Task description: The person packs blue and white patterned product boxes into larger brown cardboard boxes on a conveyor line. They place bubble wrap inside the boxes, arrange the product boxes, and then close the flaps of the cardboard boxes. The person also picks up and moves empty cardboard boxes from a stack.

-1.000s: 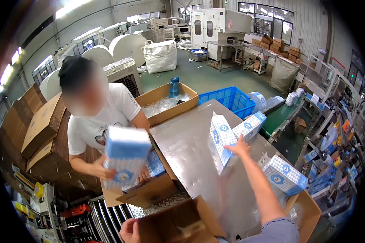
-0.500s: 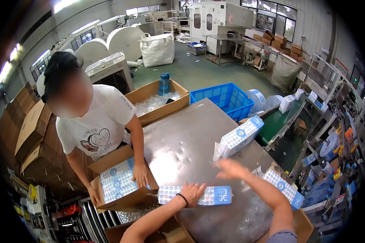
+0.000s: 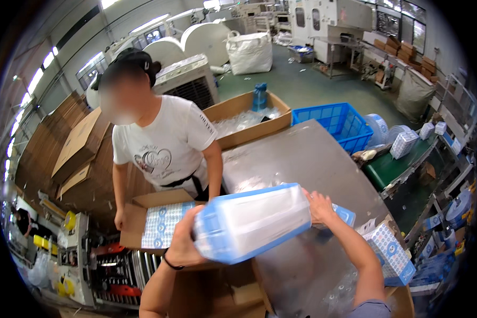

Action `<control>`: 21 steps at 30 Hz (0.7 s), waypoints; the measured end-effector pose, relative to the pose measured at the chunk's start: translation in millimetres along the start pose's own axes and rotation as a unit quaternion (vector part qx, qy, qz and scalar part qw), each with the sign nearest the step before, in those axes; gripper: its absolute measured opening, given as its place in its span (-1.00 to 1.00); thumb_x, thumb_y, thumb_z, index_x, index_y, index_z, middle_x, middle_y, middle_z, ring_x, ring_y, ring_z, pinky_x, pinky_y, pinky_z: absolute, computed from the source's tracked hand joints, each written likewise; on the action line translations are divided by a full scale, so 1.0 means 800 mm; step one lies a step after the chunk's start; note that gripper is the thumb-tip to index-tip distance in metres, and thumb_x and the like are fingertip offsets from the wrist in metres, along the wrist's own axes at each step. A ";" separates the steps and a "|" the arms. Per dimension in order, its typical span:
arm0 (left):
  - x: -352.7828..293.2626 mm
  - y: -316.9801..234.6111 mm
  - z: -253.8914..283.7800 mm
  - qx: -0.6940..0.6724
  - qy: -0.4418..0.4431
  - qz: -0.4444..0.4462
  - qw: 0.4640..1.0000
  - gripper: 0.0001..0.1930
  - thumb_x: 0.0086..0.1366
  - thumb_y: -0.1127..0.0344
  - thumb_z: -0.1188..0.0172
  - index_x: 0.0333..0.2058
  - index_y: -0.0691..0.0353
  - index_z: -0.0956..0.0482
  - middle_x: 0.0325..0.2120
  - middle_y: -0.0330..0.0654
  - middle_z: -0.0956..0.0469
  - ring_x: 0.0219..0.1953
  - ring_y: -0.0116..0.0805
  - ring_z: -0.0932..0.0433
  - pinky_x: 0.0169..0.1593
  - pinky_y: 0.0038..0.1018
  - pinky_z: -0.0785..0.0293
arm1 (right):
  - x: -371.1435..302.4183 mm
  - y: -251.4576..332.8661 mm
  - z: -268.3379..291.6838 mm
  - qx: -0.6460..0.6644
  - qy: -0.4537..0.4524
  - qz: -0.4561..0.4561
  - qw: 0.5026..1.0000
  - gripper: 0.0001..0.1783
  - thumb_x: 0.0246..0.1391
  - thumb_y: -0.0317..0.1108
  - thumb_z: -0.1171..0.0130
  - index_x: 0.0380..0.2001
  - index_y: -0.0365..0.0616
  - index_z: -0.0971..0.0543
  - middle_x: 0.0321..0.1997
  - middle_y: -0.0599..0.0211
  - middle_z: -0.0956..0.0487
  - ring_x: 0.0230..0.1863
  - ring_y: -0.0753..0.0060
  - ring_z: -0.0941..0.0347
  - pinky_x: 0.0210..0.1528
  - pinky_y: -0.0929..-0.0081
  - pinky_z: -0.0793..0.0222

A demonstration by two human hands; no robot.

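Observation:
A long blue-and-white box [image 3: 262,220] is tilted up over the metal table, its white side facing me and its left end slightly blurred. My left hand [image 3: 184,245] grips the left end, and my right hand [image 3: 320,208] closes on the right end. Just beyond my right hand, the blue end of another box [image 3: 345,216] shows; the rest is hidden, and whether it touches my hand I cannot tell. Another patterned box [image 3: 389,252] leans at the table's right edge. Below my left forearm stands an open brown carton [image 3: 212,297].
Across the metal table [image 3: 328,153], a co-worker in a white shirt [image 3: 167,143] stands at an open carton [image 3: 130,228] with patterned boxes inside. A blue crate [image 3: 336,127] and a carton of clear plastic [image 3: 249,127] stand beyond. To the right runs a green conveyor [image 3: 384,169].
My left hand has gone from pressing a flat box to gripping a raised one, joined by my right hand. The box that stood at the table's far right has left that spot. My view has shifted left.

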State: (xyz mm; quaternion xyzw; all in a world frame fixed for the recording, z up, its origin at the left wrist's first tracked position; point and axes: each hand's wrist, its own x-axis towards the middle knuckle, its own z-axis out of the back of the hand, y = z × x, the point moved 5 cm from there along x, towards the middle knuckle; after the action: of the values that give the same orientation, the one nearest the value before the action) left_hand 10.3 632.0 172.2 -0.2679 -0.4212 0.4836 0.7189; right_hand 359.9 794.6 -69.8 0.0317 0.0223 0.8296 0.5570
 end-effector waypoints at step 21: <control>-0.501 0.427 -0.190 0.273 0.496 0.309 0.764 -0.30 0.09 -0.03 -0.18 0.19 0.16 -0.33 0.10 0.01 -0.41 0.18 0.03 -0.36 0.20 -0.12 -0.30 | -0.122 0.438 0.157 0.576 0.160 0.292 0.747 0.00 -0.28 -0.22 -0.57 0.24 -0.09 -0.24 0.15 0.13 -0.40 0.23 0.12 -0.33 0.28 0.23 -0.28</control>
State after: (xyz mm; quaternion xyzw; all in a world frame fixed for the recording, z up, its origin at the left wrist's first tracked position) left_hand -89.5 399.2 -313.6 -0.3788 0.2499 0.5739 0.6817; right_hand 82.8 572.0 78.4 0.2183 0.5747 0.7739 0.1521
